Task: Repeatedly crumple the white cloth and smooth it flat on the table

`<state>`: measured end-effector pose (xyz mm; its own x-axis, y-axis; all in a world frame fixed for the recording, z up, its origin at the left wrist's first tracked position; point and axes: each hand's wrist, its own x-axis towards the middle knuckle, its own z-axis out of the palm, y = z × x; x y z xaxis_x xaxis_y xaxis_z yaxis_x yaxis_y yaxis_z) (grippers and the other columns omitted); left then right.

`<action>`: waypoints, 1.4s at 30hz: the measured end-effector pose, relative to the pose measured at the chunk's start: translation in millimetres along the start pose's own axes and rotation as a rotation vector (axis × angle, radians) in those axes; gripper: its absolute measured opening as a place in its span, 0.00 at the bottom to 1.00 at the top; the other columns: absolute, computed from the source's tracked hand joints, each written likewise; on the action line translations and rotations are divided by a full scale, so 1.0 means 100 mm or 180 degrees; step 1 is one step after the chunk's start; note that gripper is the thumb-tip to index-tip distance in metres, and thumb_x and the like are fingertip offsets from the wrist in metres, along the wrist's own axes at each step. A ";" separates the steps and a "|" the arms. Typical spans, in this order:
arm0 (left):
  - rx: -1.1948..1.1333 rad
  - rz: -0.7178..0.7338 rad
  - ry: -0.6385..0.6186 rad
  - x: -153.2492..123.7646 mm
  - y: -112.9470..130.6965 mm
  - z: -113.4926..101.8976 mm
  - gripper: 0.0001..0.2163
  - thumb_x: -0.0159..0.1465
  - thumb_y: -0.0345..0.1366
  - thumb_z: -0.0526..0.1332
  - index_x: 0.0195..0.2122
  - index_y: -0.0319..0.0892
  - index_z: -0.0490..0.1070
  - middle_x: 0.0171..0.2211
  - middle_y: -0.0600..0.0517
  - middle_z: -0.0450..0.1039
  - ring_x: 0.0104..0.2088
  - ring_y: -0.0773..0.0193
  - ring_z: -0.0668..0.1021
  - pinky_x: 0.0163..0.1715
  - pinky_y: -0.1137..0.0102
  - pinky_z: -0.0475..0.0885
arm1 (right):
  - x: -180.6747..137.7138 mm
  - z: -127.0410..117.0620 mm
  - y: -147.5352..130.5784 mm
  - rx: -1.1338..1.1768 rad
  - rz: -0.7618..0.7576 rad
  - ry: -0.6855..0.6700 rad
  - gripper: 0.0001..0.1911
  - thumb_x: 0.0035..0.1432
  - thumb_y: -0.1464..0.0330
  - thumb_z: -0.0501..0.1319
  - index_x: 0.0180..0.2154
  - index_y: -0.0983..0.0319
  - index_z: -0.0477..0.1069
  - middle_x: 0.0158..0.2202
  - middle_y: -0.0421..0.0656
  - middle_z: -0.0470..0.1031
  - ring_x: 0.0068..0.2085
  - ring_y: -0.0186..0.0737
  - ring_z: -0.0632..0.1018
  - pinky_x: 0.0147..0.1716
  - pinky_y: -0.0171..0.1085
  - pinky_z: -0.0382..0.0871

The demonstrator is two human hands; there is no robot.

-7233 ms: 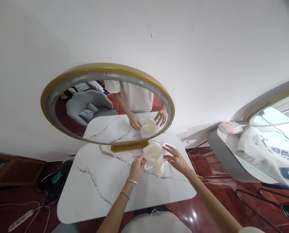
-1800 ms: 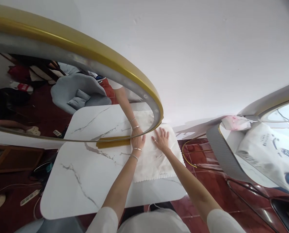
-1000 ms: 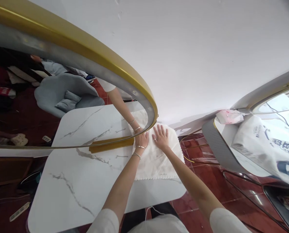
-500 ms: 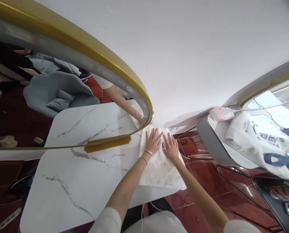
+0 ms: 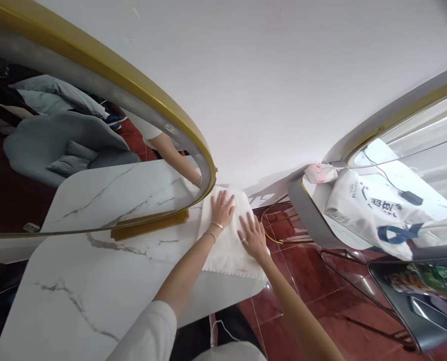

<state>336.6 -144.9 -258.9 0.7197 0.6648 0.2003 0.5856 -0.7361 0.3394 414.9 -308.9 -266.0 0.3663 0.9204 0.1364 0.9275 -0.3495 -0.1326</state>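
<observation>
A white cloth (image 5: 227, 250) with a scalloped near edge lies spread flat on the far right corner of a white marble table (image 5: 76, 296). My left hand (image 5: 222, 208) rests flat on the cloth's far part, fingers stretched out, with bracelets at the wrist. My right hand (image 5: 251, 235) presses flat on the cloth's right side, fingers spread, a ring on one finger. Neither hand holds anything.
A large round gold-framed mirror (image 5: 133, 95) stands on a gold base (image 5: 150, 225) at the table's back, reflecting a grey chair. To the right, a second table (image 5: 313, 210) carries a white printed bag (image 5: 374, 210) and a small packet (image 5: 319, 173). The floor is red tile (image 5: 313, 291).
The crumpled cloth has been spread flat. In the last second both hands slid over it to the right, and my right hand has drawn back toward the near right edge.
</observation>
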 end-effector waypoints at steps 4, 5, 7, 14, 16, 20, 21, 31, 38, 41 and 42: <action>-0.0027 0.0144 0.0000 -0.96 0.33 -0.12 0.18 0.67 0.32 0.49 0.56 0.50 0.66 0.60 0.52 0.63 0.64 0.58 0.57 0.64 0.53 0.49 | -0.60 -0.07 -0.06 -0.0049 0.0095 0.0070 0.30 0.66 0.59 0.47 0.66 0.50 0.41 0.69 0.40 0.41 0.67 0.53 0.44 0.59 0.53 0.52; -0.0002 0.0146 -0.0032 -1.26 0.40 -0.17 0.19 0.67 0.34 0.49 0.58 0.50 0.63 0.62 0.52 0.60 0.65 0.58 0.56 0.64 0.54 0.50 | -0.71 -0.09 -0.10 -0.0052 0.0107 0.0086 0.30 0.66 0.60 0.47 0.66 0.50 0.41 0.69 0.40 0.41 0.67 0.53 0.44 0.59 0.53 0.52; 0.0121 0.0131 -0.0136 -1.82 0.48 -0.30 0.26 0.65 0.46 0.53 0.63 0.48 0.55 0.65 0.48 0.51 0.66 0.51 0.52 0.63 0.49 0.47 | -0.90 -0.12 -0.19 -0.0059 0.0087 0.0090 0.30 0.66 0.61 0.47 0.66 0.51 0.40 0.69 0.41 0.41 0.67 0.55 0.43 0.60 0.55 0.50; 0.0526 -0.0104 -0.0169 -2.55 0.38 -0.57 0.31 0.63 0.51 0.54 0.65 0.49 0.50 0.66 0.46 0.49 0.66 0.47 0.51 0.62 0.48 0.38 | -1.11 -0.13 -0.49 -0.0010 -0.0414 0.0020 0.34 0.62 0.61 0.51 0.66 0.52 0.41 0.69 0.45 0.40 0.67 0.59 0.45 0.60 0.58 0.46; 0.0508 -0.0093 -0.0110 -2.41 0.30 -0.54 0.30 0.63 0.51 0.54 0.65 0.49 0.51 0.66 0.45 0.50 0.65 0.47 0.52 0.62 0.48 0.40 | -0.96 -0.09 -0.50 -0.0014 -0.0460 0.0045 0.33 0.63 0.61 0.51 0.66 0.52 0.43 0.69 0.45 0.41 0.67 0.59 0.44 0.60 0.59 0.45; 0.0383 -0.0451 0.0182 -1.81 0.09 -0.45 0.20 0.67 0.43 0.50 0.59 0.50 0.62 0.59 0.45 0.62 0.62 0.50 0.60 0.60 0.48 0.49 | -0.39 -0.02 -0.49 -0.0034 -0.0579 0.0094 0.29 0.64 0.60 0.49 0.65 0.54 0.48 0.68 0.47 0.45 0.67 0.59 0.45 0.60 0.60 0.43; 0.0335 -0.0637 0.0284 -1.63 0.03 -0.43 0.18 0.67 0.41 0.49 0.57 0.48 0.65 0.56 0.44 0.65 0.60 0.51 0.62 0.59 0.49 0.52 | -0.23 0.00 -0.48 -0.0022 -0.0623 0.0092 0.28 0.65 0.59 0.48 0.65 0.53 0.50 0.67 0.47 0.48 0.66 0.59 0.46 0.60 0.59 0.43; 0.0148 -0.0662 0.0466 -0.89 -0.36 -0.23 0.25 0.65 0.43 0.54 0.62 0.44 0.56 0.66 0.42 0.49 0.65 0.51 0.54 0.61 0.54 0.54 | 0.50 0.18 -0.33 0.0091 -0.0170 0.0236 0.29 0.65 0.55 0.47 0.64 0.57 0.53 0.67 0.50 0.48 0.66 0.54 0.48 0.60 0.56 0.45; 0.0325 -0.1028 0.0636 -1.40 -0.47 -0.45 0.26 0.66 0.43 0.52 0.64 0.44 0.51 0.68 0.43 0.42 0.67 0.51 0.47 0.63 0.48 0.45 | 0.22 0.25 -0.82 0.0317 -0.0559 0.0240 0.32 0.65 0.58 0.49 0.66 0.56 0.41 0.69 0.49 0.37 0.68 0.55 0.41 0.61 0.58 0.43; 0.0354 -0.1111 0.0646 -1.51 -0.52 -0.53 0.27 0.66 0.43 0.51 0.65 0.42 0.49 0.68 0.42 0.40 0.67 0.50 0.46 0.63 0.48 0.45 | 0.12 0.17 -0.95 0.0359 -0.0989 0.0077 0.33 0.64 0.57 0.50 0.66 0.56 0.43 0.69 0.48 0.36 0.67 0.56 0.40 0.62 0.58 0.43; 0.0347 -0.1104 0.0645 -1.51 -0.53 -0.54 0.28 0.66 0.43 0.52 0.65 0.41 0.49 0.68 0.42 0.40 0.67 0.50 0.46 0.63 0.48 0.45 | 0.09 0.14 -0.94 0.0362 -0.1136 0.0012 0.33 0.64 0.56 0.50 0.66 0.56 0.44 0.69 0.48 0.36 0.68 0.55 0.41 0.62 0.57 0.43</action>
<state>176.1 -199.3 -257.4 0.3911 0.8793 0.2718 0.8243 -0.4660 0.3215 330.0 -265.4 -266.0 0.0220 0.9801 0.1974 0.9828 0.0151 -0.1843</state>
